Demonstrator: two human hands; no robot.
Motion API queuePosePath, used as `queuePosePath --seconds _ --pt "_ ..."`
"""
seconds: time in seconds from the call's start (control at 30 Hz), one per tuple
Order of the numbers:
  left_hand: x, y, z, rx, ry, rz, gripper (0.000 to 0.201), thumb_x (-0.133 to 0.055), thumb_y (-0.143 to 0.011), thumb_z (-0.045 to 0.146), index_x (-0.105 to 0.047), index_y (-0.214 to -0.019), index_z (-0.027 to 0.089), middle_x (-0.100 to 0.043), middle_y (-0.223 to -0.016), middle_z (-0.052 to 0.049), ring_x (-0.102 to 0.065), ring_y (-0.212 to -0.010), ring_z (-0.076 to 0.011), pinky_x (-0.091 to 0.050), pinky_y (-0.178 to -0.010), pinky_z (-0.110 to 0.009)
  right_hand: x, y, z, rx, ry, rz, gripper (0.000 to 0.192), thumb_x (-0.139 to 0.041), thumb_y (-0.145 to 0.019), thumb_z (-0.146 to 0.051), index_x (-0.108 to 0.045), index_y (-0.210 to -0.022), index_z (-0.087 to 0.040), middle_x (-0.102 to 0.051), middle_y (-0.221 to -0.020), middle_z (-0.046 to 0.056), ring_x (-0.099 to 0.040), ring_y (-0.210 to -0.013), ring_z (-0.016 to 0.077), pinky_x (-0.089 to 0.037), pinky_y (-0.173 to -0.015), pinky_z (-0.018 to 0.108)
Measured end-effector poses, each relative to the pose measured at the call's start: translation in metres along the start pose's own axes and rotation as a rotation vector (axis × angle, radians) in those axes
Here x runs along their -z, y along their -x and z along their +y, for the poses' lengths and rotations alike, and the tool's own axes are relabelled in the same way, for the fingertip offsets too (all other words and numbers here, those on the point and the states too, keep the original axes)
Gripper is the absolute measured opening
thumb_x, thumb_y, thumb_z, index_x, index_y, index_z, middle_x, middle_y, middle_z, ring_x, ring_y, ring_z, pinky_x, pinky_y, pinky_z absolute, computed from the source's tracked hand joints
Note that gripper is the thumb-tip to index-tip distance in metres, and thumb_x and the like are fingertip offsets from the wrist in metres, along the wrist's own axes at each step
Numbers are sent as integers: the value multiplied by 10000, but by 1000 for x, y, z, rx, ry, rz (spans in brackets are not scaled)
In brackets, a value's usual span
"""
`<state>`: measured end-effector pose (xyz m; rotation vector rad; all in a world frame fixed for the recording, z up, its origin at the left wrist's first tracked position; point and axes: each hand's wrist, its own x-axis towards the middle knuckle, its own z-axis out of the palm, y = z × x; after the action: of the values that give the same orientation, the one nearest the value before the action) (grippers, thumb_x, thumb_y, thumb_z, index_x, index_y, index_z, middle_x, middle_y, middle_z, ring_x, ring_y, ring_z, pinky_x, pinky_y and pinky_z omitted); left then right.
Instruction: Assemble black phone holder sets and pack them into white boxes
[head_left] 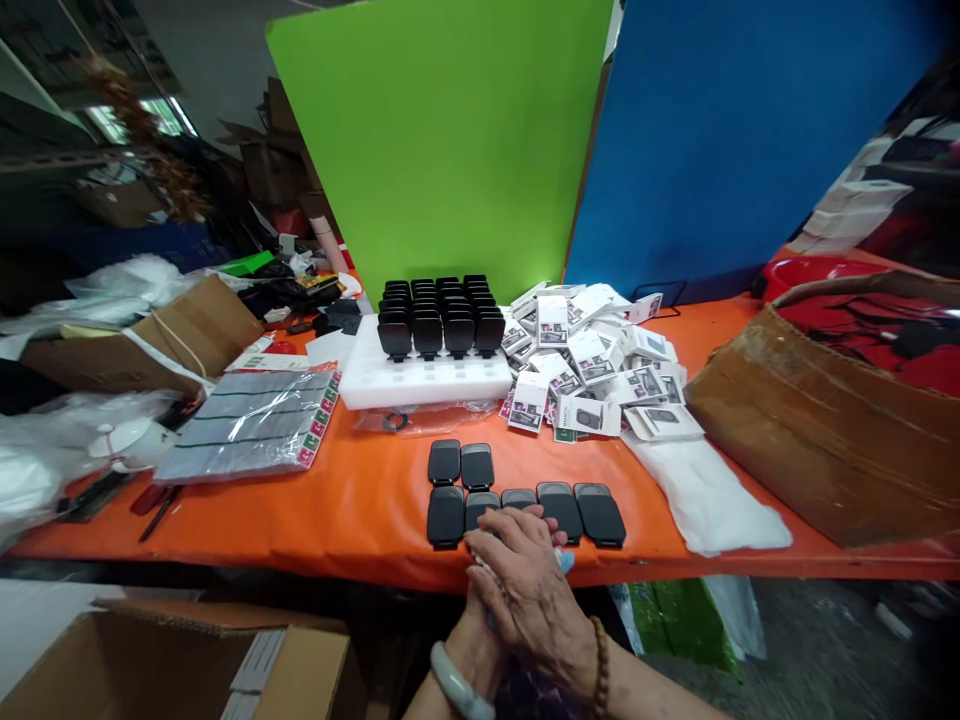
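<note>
My right hand (531,575), with a beaded bracelet at the wrist, lies across my left hand (476,632), which wears a pale bangle. The two are pressed together at the table's front edge. Bits of something white and pale blue (564,560) show between and beside them; what it is stays hidden. Just beyond my fingers is a row of flat black rounded pads (445,516), some partly covered by my hands. Two more black pads (477,466) lie behind that row. Most of my left hand's fingers are hidden under the right.
A white foam block (427,385) holds upright black pads (427,335). Right of it are a heap of small white boxes (589,355), a white foam pouch (724,500) and a cardboard box (832,430). Plastic-wrapped grey sheets (251,420) lie left; an open carton (150,660) stands below.
</note>
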<state>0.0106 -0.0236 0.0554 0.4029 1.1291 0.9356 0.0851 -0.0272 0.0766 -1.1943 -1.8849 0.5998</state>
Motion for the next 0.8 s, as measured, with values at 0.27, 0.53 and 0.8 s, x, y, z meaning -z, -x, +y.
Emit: queuePosePath --seconds 0.27,0.53,0.8 --pt "-15 0 -16 152 426 -33 227 -581 -882 305 -680 -976 123 -724 -981 -123 -672 -980 -237 -526 -907 -347 -1 -20 74 -210 114 20 245 -400 -948 -251 -538 -753 -196 -577 -734 37 -545 -674 172 -458 -646 295" --pt "-1 -17 16 202 542 19 264 -502 -909 225 -620 -700 116 -687 -719 -97 -681 -704 -197 -545 -736 -315 65 14 59 -114 -18 -177 340 -592 -867 -262 -560 -1205 -269 -623 -1122 67 -622 -999 205 -520 -827 299" --pt "-9 -25 12 231 524 -16 200 -537 -880 157 -629 -709 107 -651 -672 -47 -604 -601 -123 -485 -656 -236 54 13 53 -15 -11 -183 189 -435 -893 -150 -591 -976 -216 -645 -1026 75 -631 -892 183 -515 -778 290"
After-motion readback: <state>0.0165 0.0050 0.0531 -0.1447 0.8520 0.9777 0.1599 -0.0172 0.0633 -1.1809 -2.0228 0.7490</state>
